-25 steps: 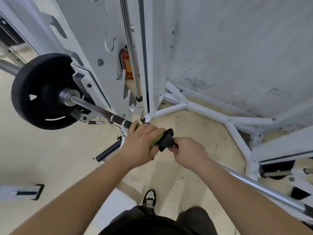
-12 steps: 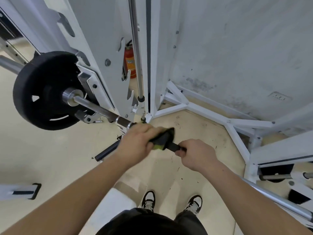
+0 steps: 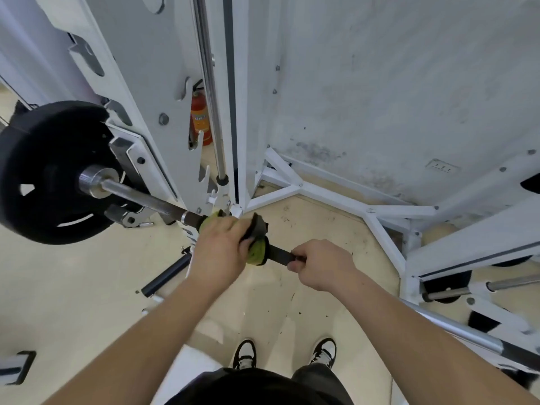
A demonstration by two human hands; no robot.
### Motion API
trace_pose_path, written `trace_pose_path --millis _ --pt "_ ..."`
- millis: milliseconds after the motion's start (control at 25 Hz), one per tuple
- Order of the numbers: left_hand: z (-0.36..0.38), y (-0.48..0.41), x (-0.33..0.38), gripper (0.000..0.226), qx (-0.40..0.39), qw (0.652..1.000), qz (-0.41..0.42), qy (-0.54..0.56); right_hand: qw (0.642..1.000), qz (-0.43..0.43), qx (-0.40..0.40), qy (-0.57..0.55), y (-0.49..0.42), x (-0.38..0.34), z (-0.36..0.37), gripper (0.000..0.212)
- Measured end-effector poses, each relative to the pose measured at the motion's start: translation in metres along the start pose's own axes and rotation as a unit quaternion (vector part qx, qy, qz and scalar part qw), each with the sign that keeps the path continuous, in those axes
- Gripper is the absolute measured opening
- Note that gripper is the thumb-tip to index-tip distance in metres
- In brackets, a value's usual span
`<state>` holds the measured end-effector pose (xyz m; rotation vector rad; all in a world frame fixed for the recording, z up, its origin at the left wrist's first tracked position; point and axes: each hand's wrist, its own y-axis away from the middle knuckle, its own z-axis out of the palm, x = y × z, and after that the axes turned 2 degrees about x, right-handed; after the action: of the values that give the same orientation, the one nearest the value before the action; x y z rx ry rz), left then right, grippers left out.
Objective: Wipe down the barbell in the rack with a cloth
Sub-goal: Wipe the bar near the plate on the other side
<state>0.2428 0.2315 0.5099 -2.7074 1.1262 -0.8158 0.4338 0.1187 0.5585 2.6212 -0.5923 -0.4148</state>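
Note:
The barbell (image 3: 152, 200) runs from a black weight plate (image 3: 43, 176) at the left, down across the view to a chrome stretch at the lower right. My left hand (image 3: 222, 244) is closed around the bar with a green and black cloth (image 3: 257, 247) wrapped under it. My right hand (image 3: 318, 264) grips the bare dark bar just to the right of the cloth, a short gap away from the left hand.
White rack uprights (image 3: 163, 92) and a chrome guide rod (image 3: 210, 92) stand behind the bar. A red fire extinguisher (image 3: 200, 118) shows through the frame. White floor braces (image 3: 336, 197) lie at the right. My shoes (image 3: 245, 353) are below on the beige floor.
My right hand has slid to the right along the bar, baring a dark stretch between the hands. The left hand has stayed on the cloth and twisted it, showing more green.

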Motion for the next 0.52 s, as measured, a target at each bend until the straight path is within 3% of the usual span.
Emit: trace_pose_path --millis 80,160,240,280,360,440,520 --pt "0.017 0.019 0.046 0.016 -0.002 0.999 -0.019 0.027 1.000 0.012 -0.009 0.010 -0.003 -0.001 -0.002 0.015" --pt "0.023 0.036 0.066 0.027 -0.021 0.996 0.068 0.059 0.999 0.025 -0.002 0.024 -0.005 0.001 -0.002 0.014" --pt "0.015 0.027 0.035 0.038 -0.038 0.990 0.123 0.060 1.000 0.028 -0.001 0.006 -0.004 0.003 0.001 0.017" --pt "0.009 0.021 0.017 0.040 -0.034 0.992 0.112 0.051 1.000 0.027 -0.003 -0.008 -0.002 0.003 0.003 0.016" --pt "0.007 0.019 -0.001 0.042 0.013 0.998 0.012 0.053 1.000 0.016 0.001 -0.016 -0.001 0.002 0.004 0.014" --pt "0.024 0.033 0.029 0.043 0.029 0.996 -0.064 0.061 1.000 0.017 0.001 0.001 -0.003 0.001 0.002 0.013" --pt "0.035 0.049 0.066 0.041 0.007 0.996 0.006 0.085 0.999 0.023 0.003 0.026 -0.006 0.001 0.000 0.014"
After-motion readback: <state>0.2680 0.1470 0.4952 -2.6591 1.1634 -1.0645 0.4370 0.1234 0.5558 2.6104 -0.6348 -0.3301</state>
